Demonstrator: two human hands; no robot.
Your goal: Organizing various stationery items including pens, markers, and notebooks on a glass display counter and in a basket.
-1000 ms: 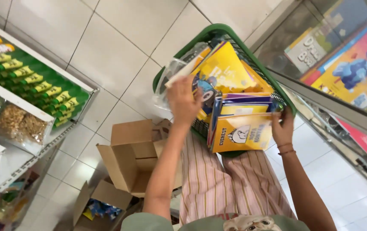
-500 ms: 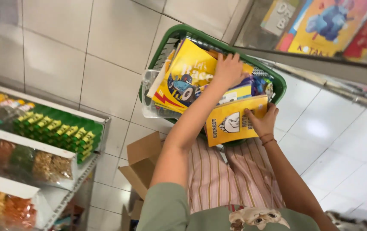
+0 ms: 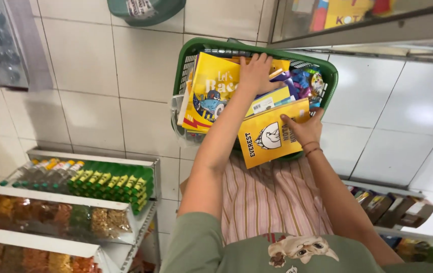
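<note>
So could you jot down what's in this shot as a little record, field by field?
place: shop aisle with a white tiled floor
left hand: reaching into a green basket, fingers on the books
right hand: grip on a yellow book at the basket's near edge
basket contents: yellow picture book with a car, more books, colourful packs
nearby: shelf of green-capped bottles, packets of dried goods below
clothing: green top, striped trousers

Books pack the green basket to its rim, leaving no open gap inside. A glass counter overhangs its far edge, blocking approach from there. White tiled floor lies open on the left, bounded by the shelf rack.
</note>
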